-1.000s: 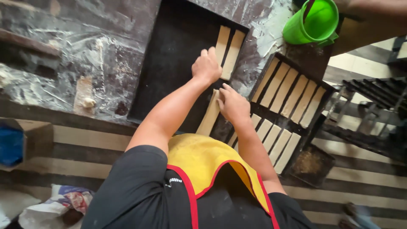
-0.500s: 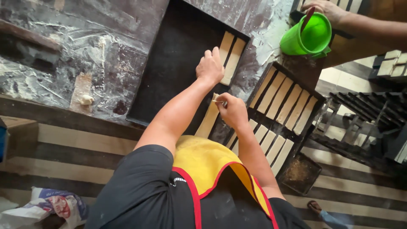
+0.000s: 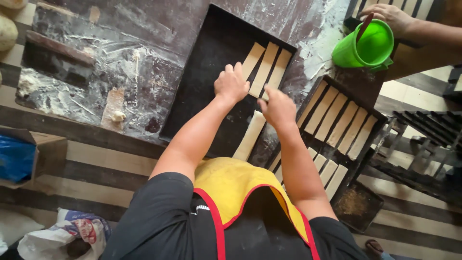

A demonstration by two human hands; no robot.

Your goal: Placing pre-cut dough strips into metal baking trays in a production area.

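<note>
From the head view I see my left hand (image 3: 232, 84) lying flat and open on the dark tray (image 3: 202, 86), fingers spread just beside three pale dough strips (image 3: 265, 70) laid side by side at its far end. My right hand (image 3: 276, 108) has its grip pinched shut on the top of a fourth strip (image 3: 250, 136), which runs down the tray's right edge toward my yellow apron (image 3: 236, 185). To the right a second tray (image 3: 373, 118) is filled with strips. Beyond it another person's hand (image 3: 392, 17) holds a green cup (image 3: 365, 45). The surface (image 3: 96, 72) is dusted with flour.
</note>
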